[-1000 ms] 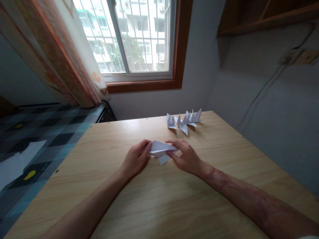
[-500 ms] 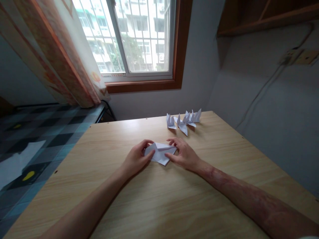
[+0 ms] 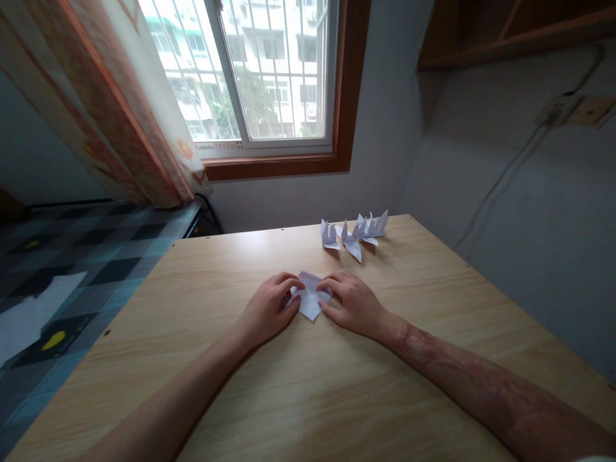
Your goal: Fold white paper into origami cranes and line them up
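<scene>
A small folded piece of white paper [image 3: 309, 301] lies on the light wooden table [image 3: 308, 391], between my two hands. My left hand [image 3: 267, 309] curls over its left side, fingertips pressing down on the paper. From the other side, my right hand [image 3: 351, 301] pinches and presses its right half. Both hands rest on the tabletop and cover part of the paper, so its exact shape is hidden.
Several finished white paper figures [image 3: 355, 233] stand in a row near the table's far edge. Behind them are a grey wall and a barred window [image 3: 260, 70] with a curtain [image 3: 120, 109]. A bed with a checked cover [image 3: 62, 269] lies left of the table.
The paper was held slightly raised and spread wide. Now it lies on the table, folded narrower, and both hands have closed in toward each other over it.
</scene>
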Available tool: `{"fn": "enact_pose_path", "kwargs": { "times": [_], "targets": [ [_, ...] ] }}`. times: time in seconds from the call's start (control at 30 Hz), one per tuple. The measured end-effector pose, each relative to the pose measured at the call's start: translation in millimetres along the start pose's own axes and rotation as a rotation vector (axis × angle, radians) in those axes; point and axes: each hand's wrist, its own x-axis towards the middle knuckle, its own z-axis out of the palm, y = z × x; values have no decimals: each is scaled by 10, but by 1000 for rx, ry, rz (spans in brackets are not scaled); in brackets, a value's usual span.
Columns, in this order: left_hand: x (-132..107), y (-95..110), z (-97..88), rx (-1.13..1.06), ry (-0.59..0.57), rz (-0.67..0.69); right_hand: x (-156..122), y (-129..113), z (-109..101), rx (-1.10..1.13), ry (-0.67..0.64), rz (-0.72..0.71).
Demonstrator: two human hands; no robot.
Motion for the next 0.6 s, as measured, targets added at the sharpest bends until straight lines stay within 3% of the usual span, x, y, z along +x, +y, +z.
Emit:
{"fn": "enact_pose_path", "kwargs": {
  "times": [0.33, 0.6],
  "targets": [
    [-8, 11, -27, 28, -16, 11, -9, 5, 19, -68, 37, 105],
    [-5, 19, -31, 33, -29, 7, -12, -2, 6, -47, 80, 94]
  ]
}}
